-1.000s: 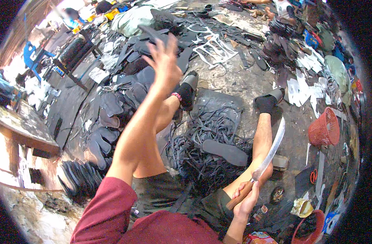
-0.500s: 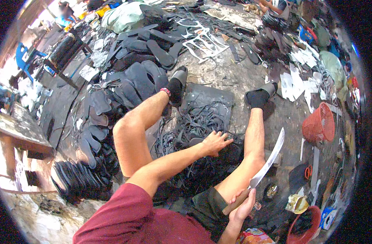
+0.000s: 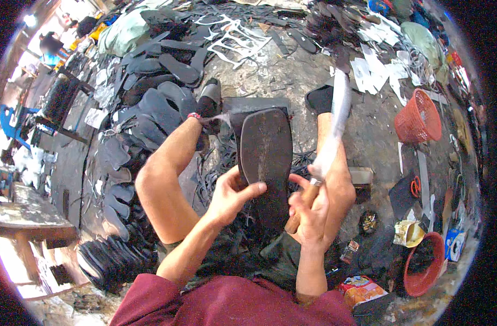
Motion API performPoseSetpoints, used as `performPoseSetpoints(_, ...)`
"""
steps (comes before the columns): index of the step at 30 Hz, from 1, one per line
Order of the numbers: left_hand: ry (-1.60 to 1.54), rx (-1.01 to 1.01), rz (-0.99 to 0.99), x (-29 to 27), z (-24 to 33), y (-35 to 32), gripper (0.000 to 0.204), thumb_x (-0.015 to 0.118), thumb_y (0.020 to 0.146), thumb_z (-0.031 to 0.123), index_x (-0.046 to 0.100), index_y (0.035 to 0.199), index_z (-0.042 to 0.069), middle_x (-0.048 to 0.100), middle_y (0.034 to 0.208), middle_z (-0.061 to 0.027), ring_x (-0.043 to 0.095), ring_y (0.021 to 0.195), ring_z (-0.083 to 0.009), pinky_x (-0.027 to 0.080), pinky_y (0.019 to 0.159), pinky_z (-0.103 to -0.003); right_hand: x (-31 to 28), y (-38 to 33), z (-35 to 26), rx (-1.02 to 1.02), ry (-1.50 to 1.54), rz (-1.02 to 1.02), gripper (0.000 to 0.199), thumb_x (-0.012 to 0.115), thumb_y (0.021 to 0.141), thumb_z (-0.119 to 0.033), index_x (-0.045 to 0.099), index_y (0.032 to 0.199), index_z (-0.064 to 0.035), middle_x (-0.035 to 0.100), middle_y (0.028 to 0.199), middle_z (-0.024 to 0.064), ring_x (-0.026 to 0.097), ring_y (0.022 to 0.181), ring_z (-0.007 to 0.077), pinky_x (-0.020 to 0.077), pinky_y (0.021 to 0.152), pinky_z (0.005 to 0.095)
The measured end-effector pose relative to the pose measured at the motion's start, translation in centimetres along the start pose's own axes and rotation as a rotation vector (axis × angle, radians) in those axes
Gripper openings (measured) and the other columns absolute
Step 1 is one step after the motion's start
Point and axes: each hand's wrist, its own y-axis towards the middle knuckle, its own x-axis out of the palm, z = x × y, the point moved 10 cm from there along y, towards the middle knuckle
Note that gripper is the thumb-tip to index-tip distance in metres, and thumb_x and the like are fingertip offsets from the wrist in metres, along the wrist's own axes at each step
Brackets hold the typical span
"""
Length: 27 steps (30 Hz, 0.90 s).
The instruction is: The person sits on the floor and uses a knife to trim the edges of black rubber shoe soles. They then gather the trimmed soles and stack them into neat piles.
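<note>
My left hand (image 3: pixel 230 196) grips a dark shoe sole (image 3: pixel 266 144) near its lower end, thumb on top and fingers behind it. The sole stands up between my knees, a larger black sheet edge showing behind it. In my right hand (image 3: pixel 312 212) is a long curved knife (image 3: pixel 335 127), held by its wooden handle (image 3: pixel 304 204). The blade points away from me, above my right shin, and is smeared by motion. Beneath the sole lies a tangle of black offcut strips (image 3: pixel 210 179), partly hidden.
Heaped dark soles (image 3: pixel 167 100) spread to the left, with a stacked row (image 3: pixel 115 263) nearer me. White cut-out sheets (image 3: pixel 237 41) lie ahead. On the right are a red basket (image 3: pixel 418 117), a red tub (image 3: pixel 425 266), orange-handled scissors (image 3: pixel 415 186) and a low wooden bench (image 3: pixel 28 217) at left.
My left hand has come back from the strip pile and now holds a sole. My right hand has swung the knife up and leftward. The view has shifted slightly.
</note>
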Motion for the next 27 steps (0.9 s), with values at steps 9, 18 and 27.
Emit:
performPoseSetpoints(9,-0.159,0.012,0.066,-4.7,4.2,-4.6,0.046,0.083,0.084,0.013,0.063,0.124,0.001,0.071,0.113,-0.0064,0.064,0.106,-0.0165,0.051,0.093,-0.031,5.1,-3.8,1.3,0.153,-0.339,-0.224,0.045,0.079,0.083,-0.004,0.062,0.125,-0.0034,0.071,0.092,0.0016,0.060,0.065,0.0050,0.0476,0.055,0.0187)
performPoseSetpoints(18,-0.280,0.152,0.323,-12.0,8.7,-6.8,0.039,0.068,0.093,0.016,0.058,0.128,0.005,0.068,0.113,-0.0049,0.067,0.099,-0.0166,0.056,0.086,-0.035,-1.2,-5.6,4.5,0.293,-0.626,-0.067,0.043,0.076,0.089,-0.011,0.061,0.128,-0.0034,0.072,0.093,0.0073,0.061,0.068,0.0079,0.0496,0.061,0.0247)
performPoseSetpoints(27,-0.384,-0.334,0.180,-10.9,2.1,-10.8,0.042,0.073,0.092,0.027,0.060,0.126,0.007,0.071,0.109,-0.0050,0.069,0.094,-0.0174,0.056,0.084,-0.035,-1.0,-14.2,3.1,-0.209,-0.970,-0.488,0.031,0.055,0.097,-0.014,0.065,0.124,-0.0006,0.069,0.098,0.0174,0.066,0.083,0.0325,0.0534,0.074,0.0397)
